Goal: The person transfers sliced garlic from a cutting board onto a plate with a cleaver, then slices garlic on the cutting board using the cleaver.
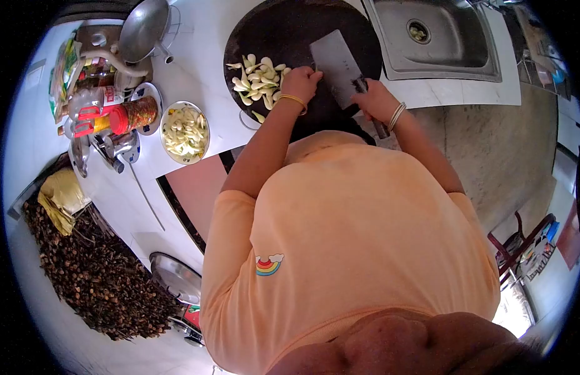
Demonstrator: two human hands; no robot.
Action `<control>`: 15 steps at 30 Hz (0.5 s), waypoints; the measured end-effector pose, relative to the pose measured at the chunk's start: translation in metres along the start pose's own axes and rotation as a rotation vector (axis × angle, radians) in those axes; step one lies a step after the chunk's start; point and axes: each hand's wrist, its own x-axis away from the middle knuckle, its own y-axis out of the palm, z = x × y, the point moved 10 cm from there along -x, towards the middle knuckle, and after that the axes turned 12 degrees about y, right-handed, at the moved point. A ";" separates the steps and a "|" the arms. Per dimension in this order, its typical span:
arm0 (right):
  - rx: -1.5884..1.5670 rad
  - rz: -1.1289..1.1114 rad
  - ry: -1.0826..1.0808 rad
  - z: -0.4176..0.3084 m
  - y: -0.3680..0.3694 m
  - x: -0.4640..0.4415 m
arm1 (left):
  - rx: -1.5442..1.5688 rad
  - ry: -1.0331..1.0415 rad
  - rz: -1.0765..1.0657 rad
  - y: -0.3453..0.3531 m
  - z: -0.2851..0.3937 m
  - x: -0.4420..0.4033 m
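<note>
My right hand [375,100] is wrapped round the dark handle of a broad cleaver [335,62], whose blade lies over a round dark board [290,31]. My left hand [301,84] is over the same board, left of the blade, fingers bent together near its edge; whatever they pinch is too small to make out. Beside my left hand lies a pile of pale garlic-like cloves [260,78], some with greenish tips. Further left, a plate [207,142] holds more pale pieces [185,130].
A metal sink [440,59] is at the upper right. On the left stand a wok [143,31], jars [140,114] and bottles. Lower left lies a heap of dark dried pieces [90,281]. A reddish chair frame [521,247] is at the right.
</note>
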 end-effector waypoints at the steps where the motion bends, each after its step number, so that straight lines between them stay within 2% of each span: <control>1: 0.003 -0.003 0.004 0.002 0.004 -0.003 | -0.085 0.046 0.021 -0.001 0.001 -0.001; 7: -0.001 0.183 -0.059 0.001 0.025 -0.007 | -0.267 0.133 0.042 -0.006 0.012 -0.001; 9: -0.141 0.234 -0.073 0.011 0.027 -0.004 | -0.279 0.159 0.047 -0.004 0.016 -0.002; 15: -0.196 0.264 -0.060 0.008 0.001 0.009 | -0.291 0.086 0.133 -0.022 0.030 0.020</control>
